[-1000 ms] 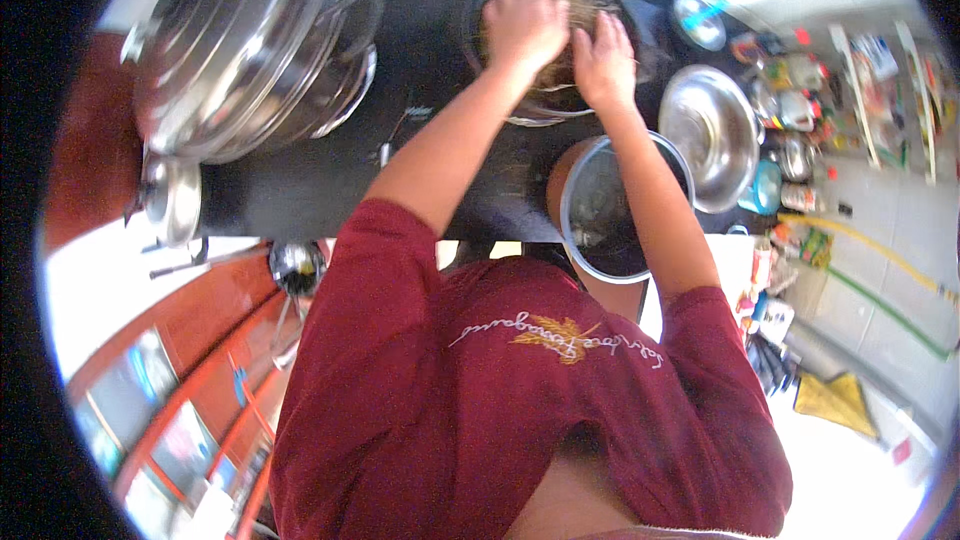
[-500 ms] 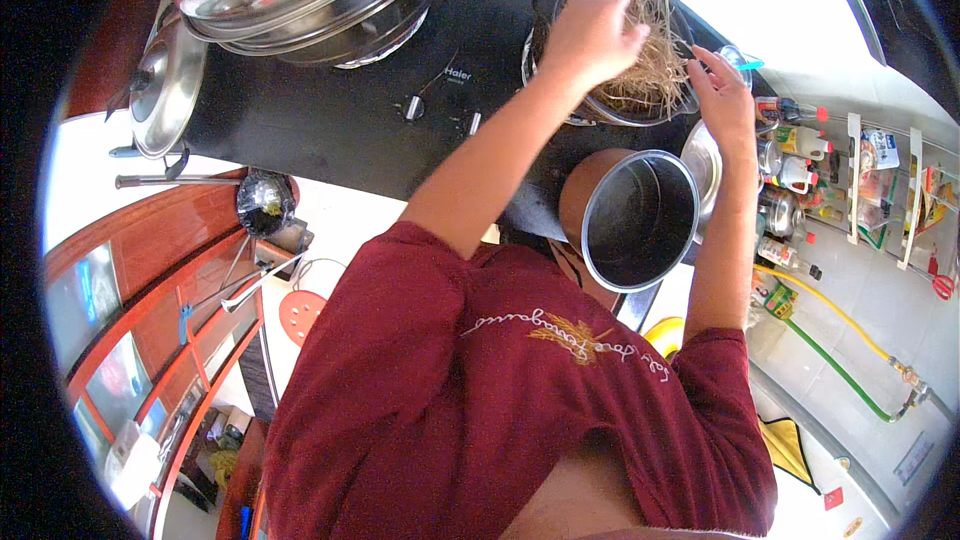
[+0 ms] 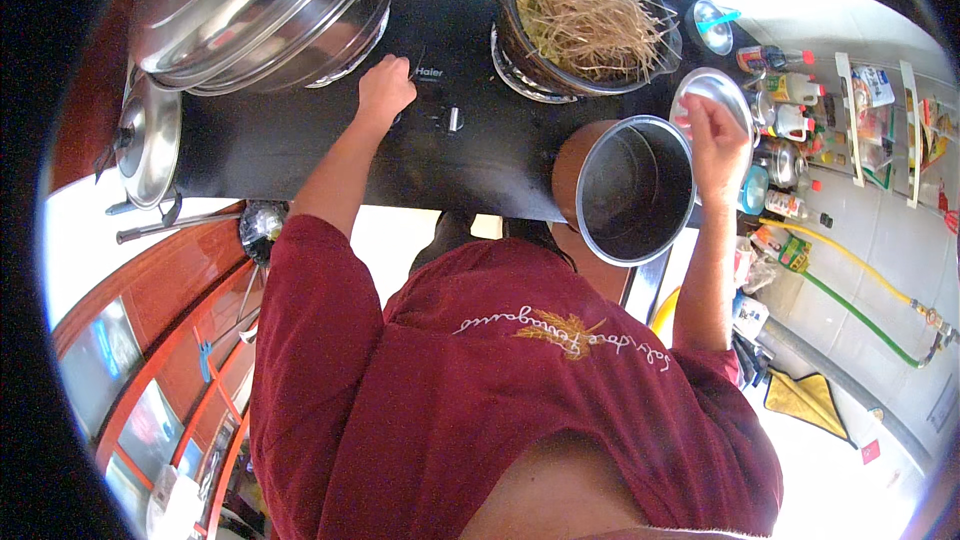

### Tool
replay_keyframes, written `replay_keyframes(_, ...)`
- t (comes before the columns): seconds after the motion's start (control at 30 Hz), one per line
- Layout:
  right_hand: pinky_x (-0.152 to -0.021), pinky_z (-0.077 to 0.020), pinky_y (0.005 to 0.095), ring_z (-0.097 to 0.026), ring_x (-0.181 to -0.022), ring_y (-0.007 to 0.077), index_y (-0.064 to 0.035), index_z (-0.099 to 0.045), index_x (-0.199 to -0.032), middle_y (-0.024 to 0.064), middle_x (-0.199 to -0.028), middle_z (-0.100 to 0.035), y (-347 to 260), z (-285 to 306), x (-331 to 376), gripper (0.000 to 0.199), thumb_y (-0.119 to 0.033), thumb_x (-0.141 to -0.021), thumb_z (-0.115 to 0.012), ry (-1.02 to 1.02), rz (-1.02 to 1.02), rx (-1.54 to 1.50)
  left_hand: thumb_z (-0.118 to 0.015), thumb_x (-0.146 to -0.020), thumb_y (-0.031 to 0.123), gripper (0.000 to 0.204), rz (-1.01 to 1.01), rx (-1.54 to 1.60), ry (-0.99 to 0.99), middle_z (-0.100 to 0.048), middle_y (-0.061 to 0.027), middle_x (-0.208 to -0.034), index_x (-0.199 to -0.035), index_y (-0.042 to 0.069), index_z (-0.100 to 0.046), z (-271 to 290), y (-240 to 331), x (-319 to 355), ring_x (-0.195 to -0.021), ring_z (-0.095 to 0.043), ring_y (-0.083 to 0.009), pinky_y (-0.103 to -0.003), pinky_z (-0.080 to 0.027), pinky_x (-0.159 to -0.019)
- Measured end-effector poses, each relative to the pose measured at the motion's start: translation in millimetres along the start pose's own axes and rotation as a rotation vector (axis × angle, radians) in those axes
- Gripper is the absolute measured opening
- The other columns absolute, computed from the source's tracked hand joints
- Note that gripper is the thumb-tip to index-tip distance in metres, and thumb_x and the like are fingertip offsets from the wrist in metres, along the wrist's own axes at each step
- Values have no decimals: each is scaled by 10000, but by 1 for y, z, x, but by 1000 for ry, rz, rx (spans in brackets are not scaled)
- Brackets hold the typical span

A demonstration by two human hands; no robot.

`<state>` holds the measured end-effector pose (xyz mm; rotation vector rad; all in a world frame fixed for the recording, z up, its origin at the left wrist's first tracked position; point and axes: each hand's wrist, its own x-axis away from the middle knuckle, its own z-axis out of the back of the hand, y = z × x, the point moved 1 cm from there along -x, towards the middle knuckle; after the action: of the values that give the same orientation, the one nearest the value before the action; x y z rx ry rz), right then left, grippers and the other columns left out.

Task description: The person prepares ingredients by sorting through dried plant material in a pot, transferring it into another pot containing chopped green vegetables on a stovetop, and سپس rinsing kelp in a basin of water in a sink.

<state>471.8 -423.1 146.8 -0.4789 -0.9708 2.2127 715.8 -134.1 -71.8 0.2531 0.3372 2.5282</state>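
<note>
My left hand (image 3: 387,92) is closed at the front of the black stove, its fingers wrapped round a control knob mostly hidden beneath it. A second, silver knob (image 3: 455,119) stands just right of it. My right hand (image 3: 716,152) is raised before a shiny round metal lid or dish (image 3: 728,90), fingers loosely bent and apart with nothing seen in them. Whether it touches the metal is unclear. On the right burner sits a dark glass pot (image 3: 520,38), heaped with thin, dry, straw-like brown stalks (image 3: 597,15). An empty-looking deep inner pot (image 3: 638,190) stands tilted near the stove's front edge.
A large lidded steel steamer (image 3: 270,20) covers the left burner, with another lid (image 3: 148,145) beside it. At the right stand a small bowl with a turquoise handle (image 3: 713,28) and several bottles (image 3: 790,90). A yellow hose (image 3: 850,245) runs along the tiled wall.
My left hand has left the stalks in the pot and moved left and nearer, onto the knob. The right hand has drawn back from the pot's rim to the metal lid or dish.
</note>
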Motion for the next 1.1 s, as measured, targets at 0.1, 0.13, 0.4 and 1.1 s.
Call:
replay_keyframes(0.1,-636,-487,223,-644,-690,116,9,-654,-931,76,-810,-674,29,4,21,197,-163,-856,-592,1,-88,-13,-523,-724,130,164,32,-110,-108,-615,-171,-927,-815,28,-614,-8,3,-12,-819,-614,-368,-444,-501,-721)
replay_keyframes(0.13,-635,-487,223,-643,-687,113,7,-653,-932,74,-804,-673,40,4,28,194,-161,-857,-591,-8,-110,-31,-530,-726,133,173,27,-89,-106,-617,-172,-933,-833,27,-616,-7,4,-13,-849,-610,-362,-447,-495,-739)
replay_keyframes(0.4,-623,-494,247,-646,-670,130,-24,-651,-950,101,-758,-666,109,4,79,193,-170,-838,-595,-67,-201,0,-602,-671,151,175,-61,197,-104,-641,-159,-760,-726,-15,-615,30,34,-5,-745,-635,-302,-385,-487,-664)
replay_keyframes(1.1,-854,-453,468,-562,-964,330,-20,-515,-1151,189,-1067,-580,214,-78,86,437,-204,-773,-633,122,-1265,-821,-534,-855,45,199,-658,656,-407,-633,-117,-888,-1040,-7,-583,54,242,85,-720,-613,-176,-262,-488,-678)
